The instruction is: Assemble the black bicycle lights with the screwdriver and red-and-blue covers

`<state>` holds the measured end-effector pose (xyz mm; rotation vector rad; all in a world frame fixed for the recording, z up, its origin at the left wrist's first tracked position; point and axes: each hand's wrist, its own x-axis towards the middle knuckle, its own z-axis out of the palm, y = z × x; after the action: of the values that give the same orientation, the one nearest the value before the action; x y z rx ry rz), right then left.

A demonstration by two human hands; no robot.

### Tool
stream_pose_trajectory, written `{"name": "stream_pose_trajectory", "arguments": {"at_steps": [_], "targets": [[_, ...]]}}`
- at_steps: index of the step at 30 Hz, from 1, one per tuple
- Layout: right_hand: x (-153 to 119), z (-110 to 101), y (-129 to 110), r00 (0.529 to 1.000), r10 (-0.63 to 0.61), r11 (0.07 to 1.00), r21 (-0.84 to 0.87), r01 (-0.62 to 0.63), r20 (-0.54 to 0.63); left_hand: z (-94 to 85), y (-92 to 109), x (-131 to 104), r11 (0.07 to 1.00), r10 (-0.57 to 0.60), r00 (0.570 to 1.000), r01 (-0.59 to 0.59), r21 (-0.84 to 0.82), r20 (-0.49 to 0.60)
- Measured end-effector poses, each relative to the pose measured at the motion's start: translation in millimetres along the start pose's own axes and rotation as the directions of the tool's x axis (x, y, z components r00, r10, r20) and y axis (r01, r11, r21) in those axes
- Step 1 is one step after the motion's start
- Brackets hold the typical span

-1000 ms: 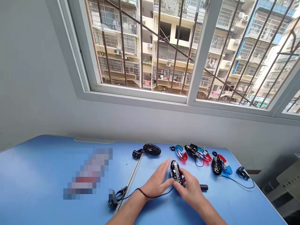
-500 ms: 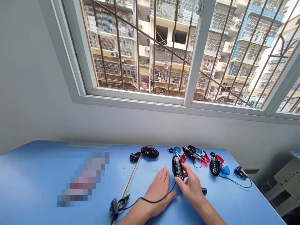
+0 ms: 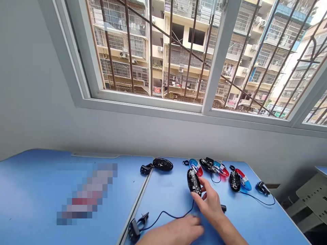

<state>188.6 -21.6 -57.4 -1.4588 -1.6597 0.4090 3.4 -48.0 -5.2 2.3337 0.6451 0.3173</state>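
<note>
My right hand [image 3: 209, 202] grips a black oval housing [image 3: 194, 183] by its lower right edge, thumb on one side and fingers on the other. The housing's inner side, with small shiny parts, faces up. A thin black cable [image 3: 170, 215] runs from it to a black clamp-like piece [image 3: 138, 226] at the lower left. My left hand [image 3: 182, 229] is below the housing, near the cable, apart from my right hand. Motion smears its fingers. A dark cylindrical object [image 3: 223, 208] shows partly behind my right wrist.
On the blue table [image 3: 163, 200] lie another black oval unit [image 3: 162, 164] with a black bracket [image 3: 146, 169], red-and-blue oval covers [image 3: 196, 167], and more black housings [image 3: 234, 181]. A cabled black piece [image 3: 262, 188] is near the right edge. A blurred patch [image 3: 88, 194] covers something on the left.
My left hand has moved down and right from beside the housing, its fingers no longer flat. The clamp-like piece has shifted right. My right hand still holds the housing.
</note>
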Motion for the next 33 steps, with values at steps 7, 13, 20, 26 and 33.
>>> {"name": "stream_pose_trajectory", "arguments": {"at_steps": [7,13,20,26,33], "targets": [[-6,5,2,0.992,-0.122,0.990,-0.081,0.119,-0.034,-29.9,-2,8,0.789,-0.175,0.889,-0.130,-0.601,-0.422],[-15,11,-4,0.956,-0.289,0.951,-0.126,0.281,-0.053,-32.7,-43,22,0.660,-0.624,0.583,0.036,-0.751,-0.520],[-21,14,-10,0.881,-0.472,0.878,-0.099,0.468,-0.030,-27.9,-38,21,0.512,-0.591,0.746,0.055,-0.857,-0.305],[-19,8,-18,0.864,-0.503,0.862,-0.054,0.504,0.034,-33.8,-38,21,0.471,-0.544,0.791,0.013,-0.882,-0.279],[-19,4,-22,0.855,-0.519,0.852,-0.073,0.519,0.024,-37.2,-41,18,0.376,-0.571,0.768,-0.070,-0.924,-0.290]]}}
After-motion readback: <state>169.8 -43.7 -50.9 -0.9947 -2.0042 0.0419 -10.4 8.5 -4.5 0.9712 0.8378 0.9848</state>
